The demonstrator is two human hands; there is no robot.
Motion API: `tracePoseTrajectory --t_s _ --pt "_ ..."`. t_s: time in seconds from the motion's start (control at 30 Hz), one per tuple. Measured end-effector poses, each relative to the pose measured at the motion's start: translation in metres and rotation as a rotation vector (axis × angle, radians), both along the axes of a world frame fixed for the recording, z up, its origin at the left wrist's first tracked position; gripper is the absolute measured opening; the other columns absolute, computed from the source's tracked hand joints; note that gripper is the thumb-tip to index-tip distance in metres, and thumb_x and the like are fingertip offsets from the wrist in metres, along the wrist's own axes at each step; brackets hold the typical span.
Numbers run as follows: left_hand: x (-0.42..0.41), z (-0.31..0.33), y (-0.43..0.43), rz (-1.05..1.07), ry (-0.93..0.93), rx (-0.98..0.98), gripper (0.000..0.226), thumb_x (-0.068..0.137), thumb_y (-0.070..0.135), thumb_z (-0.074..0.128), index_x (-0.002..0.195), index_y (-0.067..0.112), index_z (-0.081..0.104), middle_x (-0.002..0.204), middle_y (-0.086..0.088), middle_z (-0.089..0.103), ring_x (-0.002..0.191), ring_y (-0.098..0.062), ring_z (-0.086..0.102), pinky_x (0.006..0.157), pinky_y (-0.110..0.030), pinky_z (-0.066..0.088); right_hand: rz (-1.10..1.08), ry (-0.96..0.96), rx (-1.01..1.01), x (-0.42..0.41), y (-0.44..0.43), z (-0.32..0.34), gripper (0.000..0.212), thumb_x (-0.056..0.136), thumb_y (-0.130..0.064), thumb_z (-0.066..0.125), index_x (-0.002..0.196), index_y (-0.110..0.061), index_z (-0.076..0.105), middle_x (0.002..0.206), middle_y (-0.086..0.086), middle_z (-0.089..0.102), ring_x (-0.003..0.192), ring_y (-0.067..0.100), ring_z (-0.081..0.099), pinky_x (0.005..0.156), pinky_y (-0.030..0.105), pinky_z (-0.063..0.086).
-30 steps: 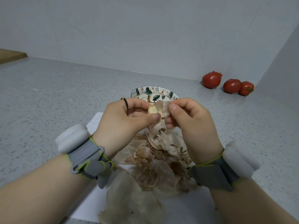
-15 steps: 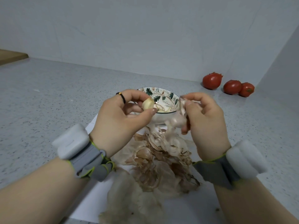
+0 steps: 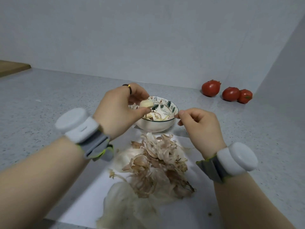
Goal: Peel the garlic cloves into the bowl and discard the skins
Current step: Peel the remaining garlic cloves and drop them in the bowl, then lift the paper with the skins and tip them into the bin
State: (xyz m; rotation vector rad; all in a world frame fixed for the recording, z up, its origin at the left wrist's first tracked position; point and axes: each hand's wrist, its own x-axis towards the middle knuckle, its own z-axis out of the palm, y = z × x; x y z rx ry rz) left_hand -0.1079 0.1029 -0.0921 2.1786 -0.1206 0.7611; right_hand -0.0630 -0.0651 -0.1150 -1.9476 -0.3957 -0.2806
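Observation:
My left hand [image 3: 120, 109] pinches a peeled, pale garlic clove [image 3: 146, 103] between thumb and fingers, right over the left rim of the bowl. The bowl [image 3: 158, 125] is white outside with a leaf pattern inside, and a few peeled cloves [image 3: 152, 116] lie in it. My right hand [image 3: 200, 128] hovers at the bowl's right side with fingers curled and thumb and forefinger pressed together; I cannot see any skin in it. A heap of dry garlic skins [image 3: 156, 164] lies on a white sheet [image 3: 189, 210] in front of the bowl.
Three red tomatoes [image 3: 228, 93] sit in the far right corner by the wall. A wooden board [image 3: 11, 67] shows at the far left edge. The counter [image 3: 49, 100] is grey speckled stone. Both wrists carry white sensor bands.
The left hand has lifted the clove forward over the bowl. The right hand has pulled away to the right, and the skin it held is no longer seen in it.

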Motion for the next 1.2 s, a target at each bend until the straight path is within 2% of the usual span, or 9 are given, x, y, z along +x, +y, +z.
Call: tracePoseTrajectory --t_s 0.1,0.27,0.37,0.53,0.67,0.83,0.97,1.1,1.2 --pt "0.019 0.009 -0.008 0.005 0.121 0.148 0.027 0.07 0.015 0.072 0.073 0.03 0.051 0.071 0.017 0.054 0.074 -0.009 0.057 0.076 -0.024 0.045 0.013 0.005 -0.04 0.001 -0.001 -0.002 0.023 0.085 -0.022 0.053 0.068 -0.016 0.067 0.059 -0.008 0.059 0.042 -0.003 0.045 0.044 0.007 0.032" --pt "0.048 -0.006 -0.015 0.046 0.296 0.319 0.024 0.07 0.02 0.073 0.091 0.015 0.062 0.079 0.004 0.054 0.078 -0.012 0.051 0.063 -0.022 0.037 0.032 0.033 -0.04 0.006 -0.001 -0.006 0.019 0.084 -0.017 0.055 0.069 -0.027 0.062 0.062 -0.011 0.059 0.054 -0.001 0.051 0.058 0.012 0.041" --pt "0.052 -0.008 -0.011 0.031 0.342 0.292 0.032 0.071 0.026 0.073 0.099 0.015 0.063 0.085 0.005 0.057 0.085 -0.014 0.055 0.074 -0.02 0.04 0.044 0.037 -0.053 0.007 0.0 -0.007 0.02 0.085 -0.01 0.05 0.083 -0.026 0.061 0.069 -0.006 0.061 0.063 0.011 0.053 0.065 0.024 0.044" --pt "0.041 -0.001 0.002 0.08 0.184 0.186 0.019 0.075 0.027 0.068 0.092 0.019 0.067 0.105 -0.001 0.064 0.097 -0.011 0.055 0.074 -0.014 0.03 -0.006 -0.036 -0.041 0.008 -0.003 -0.003 0.02 0.084 -0.01 0.052 0.091 -0.019 0.069 0.073 -0.013 0.06 0.066 0.002 0.053 0.061 0.005 0.038" --pt "0.021 0.008 0.011 0.098 0.101 -0.039 0.037 0.08 0.034 0.06 0.051 0.012 0.057 0.083 0.008 0.062 0.075 -0.001 0.056 0.07 -0.018 0.037 -0.03 -0.055 0.051 0.006 -0.006 0.001 0.024 0.08 -0.027 0.061 0.06 -0.013 0.065 0.059 -0.004 0.064 0.054 0.003 0.052 0.059 0.014 0.042" --pt "0.008 0.005 0.024 0.092 0.048 -0.104 0.02 0.087 0.013 0.053 0.104 0.021 0.059 0.068 0.017 0.061 0.051 0.006 0.056 0.063 -0.009 0.044 0.01 0.011 0.116 0.004 -0.002 0.0 0.021 0.09 -0.015 0.044 0.084 -0.027 0.061 0.055 -0.012 0.061 0.042 0.0 0.052 0.051 0.016 0.044" --pt "-0.009 -0.002 0.028 0.063 0.142 -0.074 0.009 0.083 0.027 0.058 0.079 0.034 0.058 0.036 0.01 0.057 0.033 -0.002 0.05 0.043 -0.006 0.038 0.0 0.015 0.041 0.002 -0.002 -0.002 0.031 0.085 -0.027 0.056 0.064 -0.005 0.062 0.032 -0.005 0.05 0.03 0.005 0.045 0.05 0.026 0.046" --pt "-0.026 -0.017 0.037 -0.11 0.336 -0.048 0.006 0.073 0.045 0.067 0.073 0.041 0.062 0.062 0.035 0.063 0.065 0.017 0.058 0.073 -0.01 0.045 0.007 0.064 -0.007 0.003 0.0 -0.008 0.035 0.089 -0.029 0.048 0.056 -0.02 0.056 0.037 -0.013 0.055 0.037 0.001 0.05 0.056 0.025 0.043" --pt "-0.054 -0.026 0.046 -0.299 0.469 0.123 0.07 0.03 0.089 0.052 0.096 0.066 0.05 0.103 0.048 0.05 0.102 0.028 0.04 0.087 0.004 0.029 0.019 0.12 -0.071 0.001 -0.005 -0.011 0.023 0.088 -0.02 0.051 0.066 -0.021 0.058 0.058 -0.01 0.063 0.062 0.01 0.061 0.067 0.032 0.047"
